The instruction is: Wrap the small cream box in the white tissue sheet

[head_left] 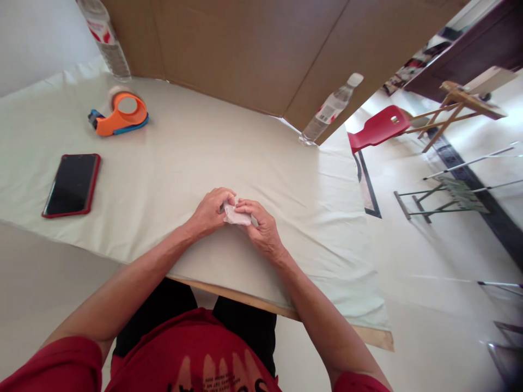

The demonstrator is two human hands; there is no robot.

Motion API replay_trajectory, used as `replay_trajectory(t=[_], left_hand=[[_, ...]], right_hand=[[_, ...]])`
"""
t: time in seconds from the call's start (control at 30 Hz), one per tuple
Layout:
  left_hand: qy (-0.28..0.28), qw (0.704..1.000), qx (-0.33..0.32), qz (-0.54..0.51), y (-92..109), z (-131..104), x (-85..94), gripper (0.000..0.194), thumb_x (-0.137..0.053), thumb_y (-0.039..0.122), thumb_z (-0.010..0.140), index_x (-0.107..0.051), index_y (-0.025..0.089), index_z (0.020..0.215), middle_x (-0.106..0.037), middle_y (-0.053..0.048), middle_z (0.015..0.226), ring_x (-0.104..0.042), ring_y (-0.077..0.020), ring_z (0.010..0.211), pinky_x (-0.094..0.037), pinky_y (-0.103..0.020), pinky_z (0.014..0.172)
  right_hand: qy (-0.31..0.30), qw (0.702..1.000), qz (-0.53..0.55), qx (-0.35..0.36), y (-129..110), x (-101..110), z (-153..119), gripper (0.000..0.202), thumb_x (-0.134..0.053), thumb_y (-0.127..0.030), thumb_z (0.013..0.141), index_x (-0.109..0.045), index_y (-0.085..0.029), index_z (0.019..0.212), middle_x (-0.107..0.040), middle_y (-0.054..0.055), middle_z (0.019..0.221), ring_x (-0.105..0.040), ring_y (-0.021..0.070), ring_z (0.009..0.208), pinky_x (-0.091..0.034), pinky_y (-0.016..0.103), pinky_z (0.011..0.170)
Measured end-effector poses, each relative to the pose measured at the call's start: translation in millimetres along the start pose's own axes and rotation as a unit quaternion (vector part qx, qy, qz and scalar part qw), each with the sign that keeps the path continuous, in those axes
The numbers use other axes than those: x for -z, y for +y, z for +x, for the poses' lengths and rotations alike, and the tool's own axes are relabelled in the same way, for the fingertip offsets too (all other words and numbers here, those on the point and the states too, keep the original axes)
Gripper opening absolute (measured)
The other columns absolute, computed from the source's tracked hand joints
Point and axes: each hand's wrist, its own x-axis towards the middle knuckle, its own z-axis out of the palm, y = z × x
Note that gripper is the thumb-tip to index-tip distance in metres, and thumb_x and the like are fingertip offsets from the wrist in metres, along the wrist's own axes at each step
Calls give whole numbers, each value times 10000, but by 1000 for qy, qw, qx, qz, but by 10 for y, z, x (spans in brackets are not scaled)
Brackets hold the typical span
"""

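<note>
We see one phone [71, 185], one bottle [107, 46], one orange tape holder [114, 121], our left hand [212, 209], one white wad [238, 218], our right hand [265, 228], second bottle [330, 109], one red chair [382, 126]. Wad sits between our two hands: left fingers [225, 194] pinch its left end, right fingers [249, 206] hold its right end, tips on top.

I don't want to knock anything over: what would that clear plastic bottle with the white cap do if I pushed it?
The clear plastic bottle with the white cap would probably tip easily, being tall and narrow. Its rounded sides might let it roll once down. The see-through plastic could dent when squeezed.
</note>
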Motion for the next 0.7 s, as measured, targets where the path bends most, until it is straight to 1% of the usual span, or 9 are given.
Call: replay_trajectory(t=[0.1,0.23,0.3,0.37,0.43,0.5,0.53,0.6,0.7], left_hand=[[-41,998,14,-38,4,10,81,121,-634,269,786,-593,204,880,-706,-97,1158,-676,-229,1052,-526,-380,939],[-75,996,13,-48,1,21,208,127,-600,261,792,-625,203,902,-709,-105,1202,-675,-237,1104,-508,-392,997],[-109,993,0,-39,-4,17,276,178,-623,261,775,-630,204,943,-690,-110,1249,-667,-244,1134,-507,-394,1004],[-144,989,-13,-25,-14,5,327,286,-663,256,739,-627,212,1019,-648,-119,1330,-639,-263,1202,-500,-406,1024],[-159,987,-23,-14,-28,-10,344,374,-695,257,712,-613,217,1075,-594,-136,1408,-586,-286,1292,-489,-420,1044],[-149,988,-27,-16,-42,-22,320,362,-698,268,725,-599,210,1068,-563,-154,1442,-568,-289,1314,-496,-415,1028],[-139,990,-26,-21,-47,-25,295,333,-692,275,742,-593,205,1052,-565,-159,1438,-587,-280,1285,-509,-403,1000],[-116,992,-22,-36,-55,-24,236,283,-681,287,766,-584,199,1017,-603,-158,1386,-643,-252,1172,-533,-368,925],[-81,994,-14,-71,-48,-10,162,286,-708,316,744,-582,192,969,-672,-137,1257,-674,-225,1051,-536,-331,863]], right_hand=[[-10,1000,0,1,11,-12,-17,170,-565,-292,964,-708,-273,1054,-726,83,1163,-656,223,1185,-490,452,1095],[-18,1000,-8,-8,24,-9,-22,178,-569,-365,971,-708,-278,1039,-732,85,1169,-658,232,1189,-477,483,1124],[-27,999,-18,2,25,10,-25,182,-562,-358,973,-706,-279,1052,-736,80,1167,-657,232,1200,-464,491,1142],[-37,999,-27,28,24,33,-33,183,-569,-324,964,-697,-272,1085,-734,87,1177,-650,233,1220,-463,493,1147],[-43,997,-34,55,29,50,-47,209,-601,-293,940,-681,-260,1129,-723,104,1203,-638,243,1249,-469,498,1143],[-49,996,-43,68,44,54,-63,264,-642,-277,908,-663,-256,1170,-713,113,1232,-615,258,1288,-469,512,1142],[-54,995,-47,70,55,52,-70,294,-659,-274,894,-655,-257,1187,-710,114,1242,-602,265,1308,-467,519,1144],[-60,994,-53,69,81,44,-75,338,-673,-266,876,-643,-258,1213,-702,117,1262,-583,273,1332,-467,526,1142],[-59,995,-47,64,103,54,-49,366,-679,-278,866,-637,-255,1229,-690,125,1284,-574,282,1340,-465,529,1140]])
